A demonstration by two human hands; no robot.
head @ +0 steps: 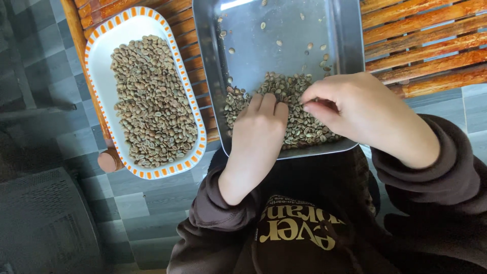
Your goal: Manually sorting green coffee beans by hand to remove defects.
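A slatted table of reddish-brown wood [426, 45] runs across the top of the frame above a floor of grey square tiles [45, 61]. On it, in the upper middle, sits a rectangular tray of shiny grey metal [274, 30], its near edge hanging out over the person's lap. To the upper left lies a long white oval dish with an orange-checked rim [104, 76], heaped along its middle with pale green unroasted beans [152, 101].

In the tray, the heap of the same pale green beans [284, 86] is gathered against the near edge at the centre of the frame (a few strays dot the bare metal farther up). The left hand [261, 127] lies flat on this heap, fingers together and pointing up the frame, holding nothing that shows. The right hand [355, 109], centre right, rests on the heap with fingertips pinched together; whether a bean is between them cannot be told. Dark brown sleeves [446, 172] cover both wrists.
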